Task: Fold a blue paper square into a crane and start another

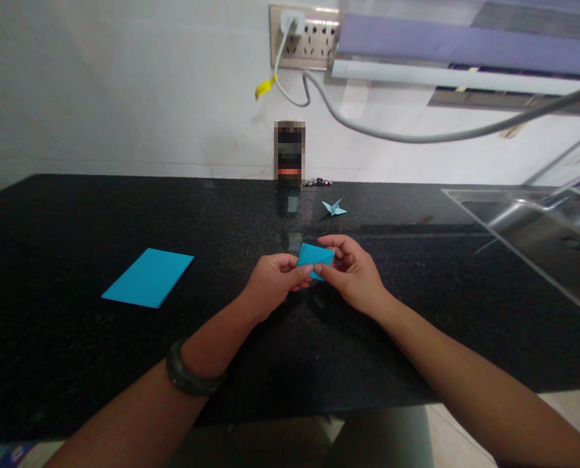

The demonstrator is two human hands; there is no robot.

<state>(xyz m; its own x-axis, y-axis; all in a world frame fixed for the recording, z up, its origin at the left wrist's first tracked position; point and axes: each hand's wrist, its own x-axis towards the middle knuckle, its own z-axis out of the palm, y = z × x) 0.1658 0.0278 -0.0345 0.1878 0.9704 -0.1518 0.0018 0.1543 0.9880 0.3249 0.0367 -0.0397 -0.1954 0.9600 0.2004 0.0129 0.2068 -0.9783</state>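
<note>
A small folded piece of blue paper (315,253) is held between both hands above the middle of the counter, with a crease line across its face. My left hand (274,278) pinches its lower left side, thumb on top. On the right side my right hand (353,270) grips it, thumb on the near face and fingers behind, partly hidden. Beyond the hands stands a light blue origami crane (334,208). Off to the left lies a stack of blue paper (148,278), flat on the counter.
The black speckled counter (241,214) runs along a white wall. A phone-like device (290,153), pixelated, leans on the wall beside a beaded strap (319,182). At right is a metal sink (553,240). A grey cable (406,138) hangs from the wall socket (314,42).
</note>
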